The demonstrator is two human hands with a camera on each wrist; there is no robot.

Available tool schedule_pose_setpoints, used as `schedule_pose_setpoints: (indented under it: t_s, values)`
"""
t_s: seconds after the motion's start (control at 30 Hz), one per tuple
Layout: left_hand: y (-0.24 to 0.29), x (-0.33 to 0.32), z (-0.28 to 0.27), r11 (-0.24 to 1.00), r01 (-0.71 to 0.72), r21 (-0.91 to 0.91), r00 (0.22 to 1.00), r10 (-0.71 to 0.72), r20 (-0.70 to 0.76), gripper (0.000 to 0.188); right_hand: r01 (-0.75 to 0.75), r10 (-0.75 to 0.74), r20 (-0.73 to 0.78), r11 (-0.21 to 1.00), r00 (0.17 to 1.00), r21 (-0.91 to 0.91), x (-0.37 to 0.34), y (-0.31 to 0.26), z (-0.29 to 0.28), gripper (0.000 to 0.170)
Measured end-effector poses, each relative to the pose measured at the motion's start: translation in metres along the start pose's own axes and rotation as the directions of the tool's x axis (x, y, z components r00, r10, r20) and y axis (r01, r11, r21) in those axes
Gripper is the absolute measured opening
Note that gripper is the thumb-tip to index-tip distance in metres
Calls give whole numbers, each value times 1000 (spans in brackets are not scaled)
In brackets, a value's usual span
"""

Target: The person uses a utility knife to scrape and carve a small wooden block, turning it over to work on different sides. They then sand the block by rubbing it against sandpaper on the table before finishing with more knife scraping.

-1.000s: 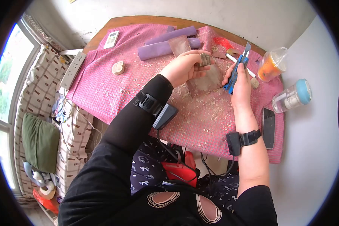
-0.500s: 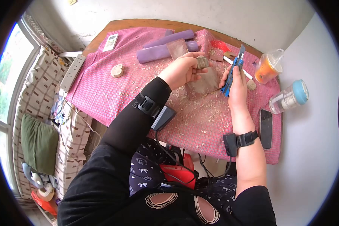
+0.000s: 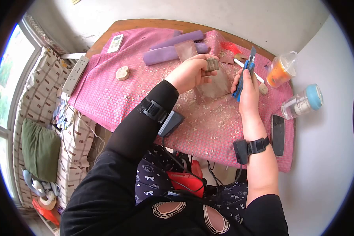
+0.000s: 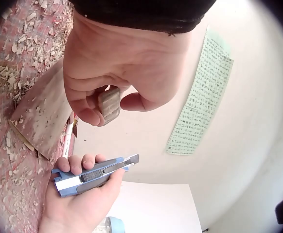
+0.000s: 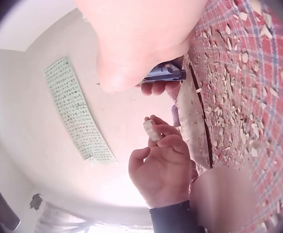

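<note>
Over the table, my left hand grips a small grooved wooden block between curled fingers, its end poking out past them. In the left wrist view the block shows a rounded, scored face, and the thumb is apart from it. To its right, my right hand holds a blue utility knife, blade extended and pointing away from me. The knife lies across the palm with fingers wrapped over its handle, blade apart from the block. Beneath the hands is a dusty brown board.
Wood shavings cover the pink checked cloth. Purple rolls, a white pen and a carved wooden piece lie about. On the right are an orange drink cup, a blue-lidded bottle and a phone.
The head view has shifted slightly. My left fingers have turned the block a little, and the right hand with the knife has stayed nearly still beside it.
</note>
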State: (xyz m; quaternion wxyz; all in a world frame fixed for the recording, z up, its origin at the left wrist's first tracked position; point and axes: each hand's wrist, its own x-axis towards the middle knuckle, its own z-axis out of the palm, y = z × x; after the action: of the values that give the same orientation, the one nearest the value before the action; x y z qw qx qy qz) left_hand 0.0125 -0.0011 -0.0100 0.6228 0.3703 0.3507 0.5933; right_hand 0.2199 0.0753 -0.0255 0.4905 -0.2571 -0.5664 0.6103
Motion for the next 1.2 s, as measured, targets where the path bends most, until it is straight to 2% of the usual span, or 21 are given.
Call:
schedule_pose_setpoints:
  t_s: [0.07,0.17,0.4,0.47,0.6,0.7,0.77,0.93,1.03,1.2]
  values:
    - [0,1,2,1000,-2,-3,1000,2,14,46,63,-65,-35,995,997,-73,-1,-5,0,21]
    - [1,1,4,1000,-1,7,1000,1,12,45,71,-77,-84,995,994,-74,1,-2,-2,19]
    - [-2,2,5,998,-11,56,998,15,-64,30,50,-57,-68,994,996,-96,-1,-3,-1,14]
    - [-2,2,4,996,0,95,995,10,-98,27,100,-107,-46,986,993,-133,0,2,-2,13]
    - [-4,2,2,994,-31,109,998,37,-56,27,140,-142,5,967,990,-212,-7,-6,4,14]
    - [-2,4,3,994,-44,99,999,46,-23,27,95,-93,19,977,995,-189,-8,-9,7,14]
    - [0,0,5,994,-50,93,999,51,-9,28,65,-65,2,998,998,-26,-7,-8,7,14]
    - [2,0,11,993,-27,112,999,25,21,28,83,-83,-23,996,996,-19,-4,-8,1,14]
    - [4,-3,9,996,-15,87,1000,12,28,24,38,-38,-29,999,999,-15,-3,-5,2,13]
    - [-2,-1,9,997,-18,69,999,14,44,18,104,-97,53,981,994,-163,-10,-7,8,12]
